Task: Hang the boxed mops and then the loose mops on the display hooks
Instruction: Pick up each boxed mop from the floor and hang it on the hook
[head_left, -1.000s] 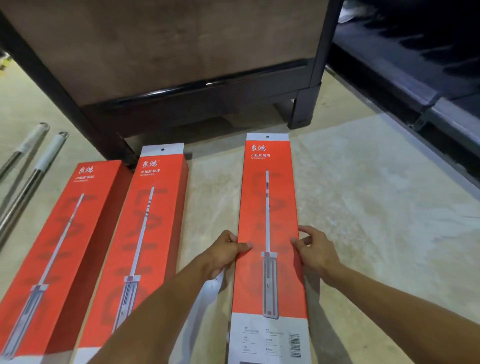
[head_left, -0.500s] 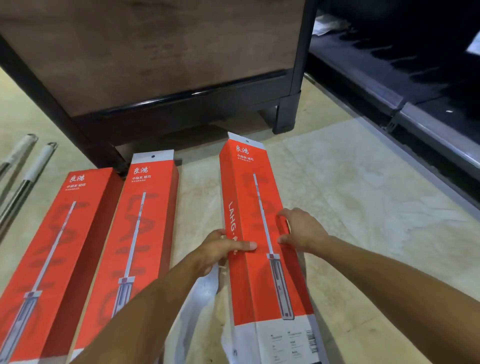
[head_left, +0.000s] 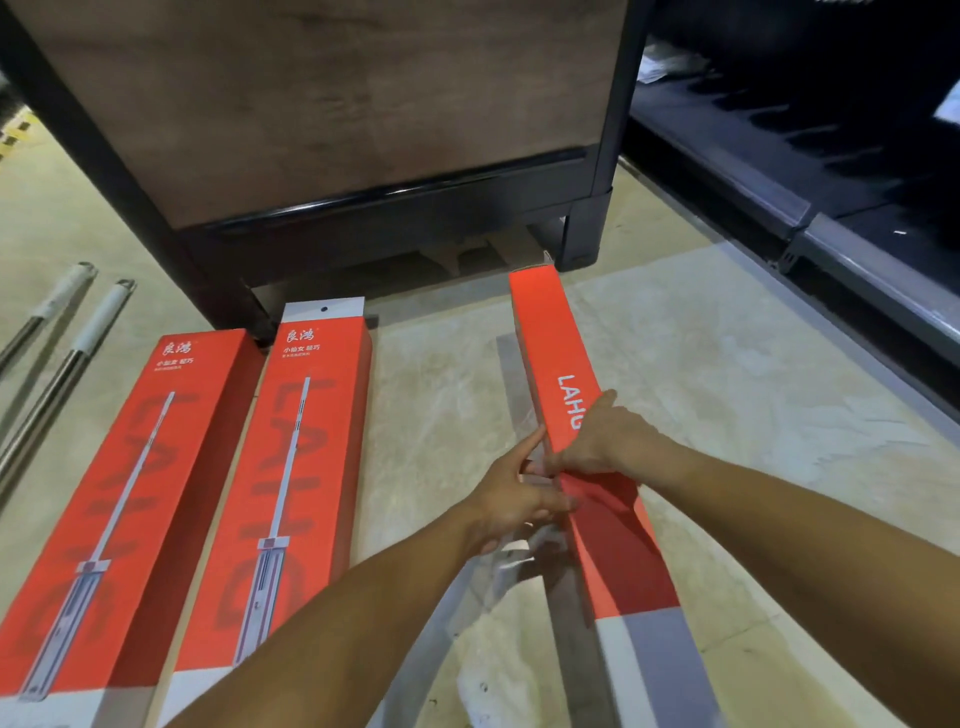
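Two hands (head_left: 561, 467) gripping tilted red mop box (head_left: 613, 525), beige stone floor (head_left: 441, 395), dark shelving (head_left: 831, 218)

Mop boxes (head_left: 291, 467): matt red printed cardboard. Loose mop handles (head_left: 47, 384): shiny metal, white grips. Floor (head_left: 753, 415): smooth pale stone-look tile. Display unit (head_left: 337, 93): wood-grain panel, glossy black frame.
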